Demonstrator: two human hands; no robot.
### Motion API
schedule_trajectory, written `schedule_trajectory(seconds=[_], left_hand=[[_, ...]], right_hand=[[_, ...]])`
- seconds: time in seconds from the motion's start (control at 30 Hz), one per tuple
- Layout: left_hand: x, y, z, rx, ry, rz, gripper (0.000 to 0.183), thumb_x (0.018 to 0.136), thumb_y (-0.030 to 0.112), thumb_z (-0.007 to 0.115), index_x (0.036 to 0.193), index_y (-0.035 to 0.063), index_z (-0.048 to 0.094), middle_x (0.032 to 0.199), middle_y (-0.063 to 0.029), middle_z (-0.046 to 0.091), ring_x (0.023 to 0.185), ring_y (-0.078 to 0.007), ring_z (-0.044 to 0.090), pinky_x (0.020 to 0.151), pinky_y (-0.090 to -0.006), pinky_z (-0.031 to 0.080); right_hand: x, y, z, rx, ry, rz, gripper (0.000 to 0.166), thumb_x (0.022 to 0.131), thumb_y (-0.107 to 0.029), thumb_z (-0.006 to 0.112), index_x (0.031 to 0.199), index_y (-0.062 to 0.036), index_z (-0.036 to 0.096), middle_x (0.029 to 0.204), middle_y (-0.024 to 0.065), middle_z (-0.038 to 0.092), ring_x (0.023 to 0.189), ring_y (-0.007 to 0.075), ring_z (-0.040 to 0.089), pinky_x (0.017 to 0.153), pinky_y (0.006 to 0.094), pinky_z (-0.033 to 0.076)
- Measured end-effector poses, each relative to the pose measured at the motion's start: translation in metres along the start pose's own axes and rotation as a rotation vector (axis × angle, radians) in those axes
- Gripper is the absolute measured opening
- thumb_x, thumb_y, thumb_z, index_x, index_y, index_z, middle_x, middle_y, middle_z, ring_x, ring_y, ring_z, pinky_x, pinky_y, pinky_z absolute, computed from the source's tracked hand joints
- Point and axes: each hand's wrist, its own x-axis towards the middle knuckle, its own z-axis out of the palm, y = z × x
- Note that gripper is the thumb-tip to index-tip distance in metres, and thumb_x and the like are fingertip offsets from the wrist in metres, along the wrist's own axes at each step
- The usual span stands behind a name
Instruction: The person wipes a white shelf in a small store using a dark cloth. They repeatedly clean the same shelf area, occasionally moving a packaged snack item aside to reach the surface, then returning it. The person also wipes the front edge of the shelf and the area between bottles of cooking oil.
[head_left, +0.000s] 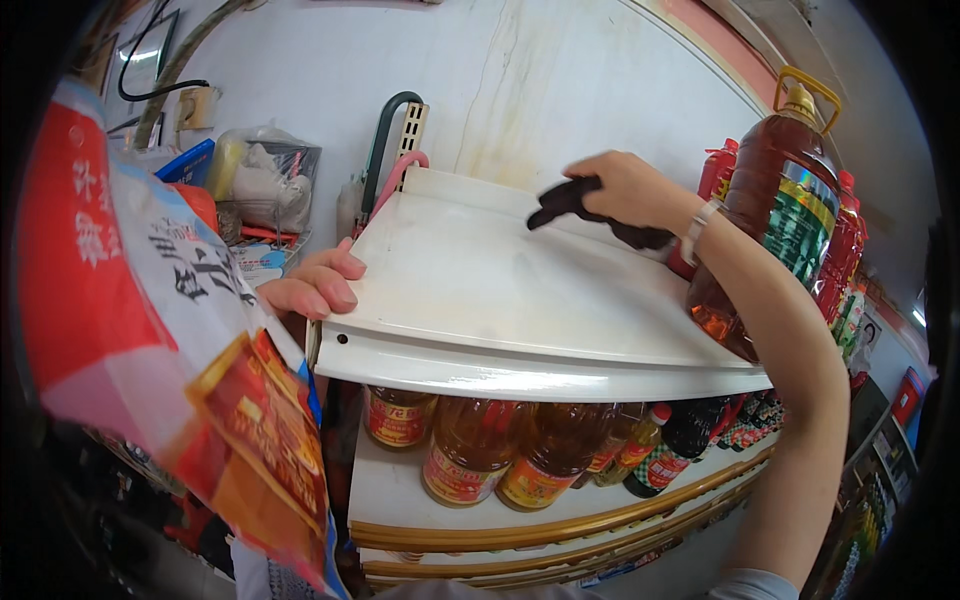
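Observation:
My right hand (630, 191) holds a dark cloth (574, 206) above the back of the white metal top shelf (480, 285). My left hand (322, 283) rests its fingertips on the left edge of this shelf. A large printed plastic packet (172, 315), red and white with a food picture, hangs at the left in front of my left wrist; what bears it is hidden. Behind my right forearm a big oil bottle (787, 195) with a yellow handle stands on the shelf's right part.
Red bottles (840, 255) stand behind the big one. Oil and sauce bottles (465, 450) line the shelf below. A slotted metal upright (412, 135) and a pink hook rise at the back left. Left of them lies a clear bag of goods (262, 180), below a wall socket (196, 109).

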Motion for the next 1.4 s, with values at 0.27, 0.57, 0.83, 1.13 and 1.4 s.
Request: schedule_trajectory(seconds=[0.27, 0.57, 0.83, 1.13, 1.4], left_hand=[[0.001, 0.003, -0.009, -0.041, -0.071, 0.063, 0.019, 0.094, 0.028, 0.056, 0.1, 0.0101, 0.054, 0.102, -0.0104, 0.061, 0.113, -0.035, 0.048, 0.114, -0.0558, 0.017], [0.001, 0.016, 0.017, -0.206, 0.147, 0.015, 0.063, 0.1, 0.046, 0.02, 0.098, -0.0032, 0.061, 0.103, -0.0227, 0.061, 0.115, -0.0361, 0.049, 0.11, -0.0499, 0.024], [-0.005, 0.019, 0.031, -0.451, 0.251, -0.119, 0.067, 0.099, 0.051, 0.023, 0.104, -0.0031, 0.062, 0.146, -0.0259, 0.037, 0.139, -0.0332, 0.031, 0.117, -0.0443, 0.015], [-0.01, 0.006, 0.013, -0.462, 0.299, -0.071, 0.056, 0.1, 0.044, 0.028, 0.126, -0.0003, 0.05, 0.129, -0.023, 0.052, 0.143, -0.0335, 0.024, 0.117, -0.0438, 0.013], [-0.003, 0.023, 0.038, -0.379, 0.453, -0.094, 0.051, 0.096, 0.036, 0.043, 0.114, -0.0092, 0.057, 0.141, -0.0256, 0.042, 0.125, -0.0254, 0.049, 0.101, -0.0351, 0.041]], right_hand=[[0.04, 0.001, 0.096, 0.11, -0.108, 0.012, 0.044, 0.083, -0.019, 0.05, 0.124, -0.0051, 0.06, 0.122, 0.0198, 0.06, 0.114, 0.0352, 0.054, 0.1, 0.0391, 0.041], [-0.103, -0.053, -0.002, 0.501, -0.165, -0.145, 0.037, 0.073, -0.002, 0.053, 0.107, 0.0049, 0.064, 0.095, 0.0121, 0.064, 0.091, 0.0194, 0.06, 0.083, 0.0308, 0.047], [0.029, -0.027, 0.032, 0.511, -0.17, 0.179, 0.041, 0.085, -0.013, 0.051, 0.122, 0.0027, 0.059, 0.098, 0.0132, 0.065, 0.09, 0.0199, 0.058, 0.082, 0.0313, 0.047], [0.055, -0.145, 0.061, 0.558, -0.254, -0.342, 0.039, 0.091, -0.025, 0.05, 0.121, -0.0031, 0.064, 0.117, 0.0143, 0.065, 0.105, 0.0242, 0.06, 0.091, 0.029, 0.046], [-0.034, -0.132, 0.029, 0.948, -0.3, -0.428, 0.027, 0.089, -0.008, 0.06, 0.115, -0.0045, 0.067, 0.104, 0.0028, 0.064, 0.094, 0.0096, 0.057, 0.086, 0.0245, 0.046]])
